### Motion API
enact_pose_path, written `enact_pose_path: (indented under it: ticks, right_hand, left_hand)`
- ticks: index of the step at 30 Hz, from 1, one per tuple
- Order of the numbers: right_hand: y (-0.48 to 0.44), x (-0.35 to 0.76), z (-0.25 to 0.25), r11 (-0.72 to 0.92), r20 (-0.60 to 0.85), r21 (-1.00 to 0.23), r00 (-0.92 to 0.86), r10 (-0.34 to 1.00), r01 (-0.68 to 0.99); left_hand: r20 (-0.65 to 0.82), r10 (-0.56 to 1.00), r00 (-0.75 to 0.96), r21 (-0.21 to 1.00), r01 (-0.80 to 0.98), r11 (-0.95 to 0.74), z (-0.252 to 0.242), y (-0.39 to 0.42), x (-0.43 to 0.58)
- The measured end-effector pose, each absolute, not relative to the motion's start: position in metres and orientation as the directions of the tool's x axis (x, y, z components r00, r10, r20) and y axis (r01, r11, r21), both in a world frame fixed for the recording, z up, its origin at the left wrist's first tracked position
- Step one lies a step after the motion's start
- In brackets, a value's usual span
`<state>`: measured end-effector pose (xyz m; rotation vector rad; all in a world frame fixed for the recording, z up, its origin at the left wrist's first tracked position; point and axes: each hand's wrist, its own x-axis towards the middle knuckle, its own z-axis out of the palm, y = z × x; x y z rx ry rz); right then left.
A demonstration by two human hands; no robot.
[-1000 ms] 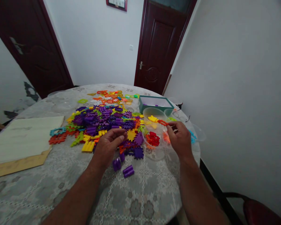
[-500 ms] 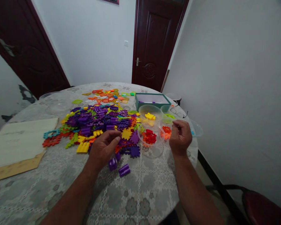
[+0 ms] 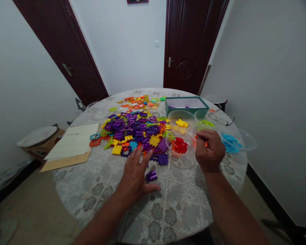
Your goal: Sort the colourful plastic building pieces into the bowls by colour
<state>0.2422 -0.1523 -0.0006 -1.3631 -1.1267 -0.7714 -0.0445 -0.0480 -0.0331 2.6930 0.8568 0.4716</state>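
Note:
My left hand [image 3: 136,175] lies flat and open on the round table [image 3: 168,211], fingers spread toward a heap of coloured plastic building pieces [image 3: 135,131]. A loose purple piece [image 3: 151,176] sits between its thumb and fingers. My right hand [image 3: 210,151] is curled loosely over the clear bowls, beside the bowl of red pieces [image 3: 180,146]. What its fingers hold, if anything, is hidden. A bowl with yellow pieces [image 3: 181,123] stands just behind.
A teal box [image 3: 186,104] sits at the table's back. A clear bowl of blue pieces [image 3: 236,139] is at the right edge, a green-piece bowl [image 3: 206,123] beside it. Paper on a board [image 3: 71,146] overhangs the left. Two dark doors stand behind.
My left hand has drawn back from the heap, opened and flattened beside the purple piece. My right hand dropped the orange piece and curled over the bowls. The view swung left.

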Motion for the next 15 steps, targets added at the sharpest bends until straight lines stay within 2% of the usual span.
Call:
enact_pose_path:
  ticks: [4, 10, 15]
  right_hand:
    - [-0.152, 0.241, -0.001, 0.133, 0.925, -0.352, 0.323, 0.198, 0.927]
    - [-0.150, 0.237, -0.003, 0.187, 0.918, -0.367, 0.321, 0.233, 0.911]
    - [-0.149, 0.235, -0.003, 0.204, 0.914, -0.370, 0.315, 0.257, 0.906]
  left_hand:
    - [0.166, 0.624, 0.764, 0.241, 0.582, -0.777, -0.054, -0.049, -0.037]
    - [0.265, 0.549, 0.793, 0.104, 0.543, -0.834, -0.048, -0.021, -0.017]
    - [0.326, 0.505, 0.800, 0.047, 0.519, -0.853, -0.042, -0.008, -0.002]
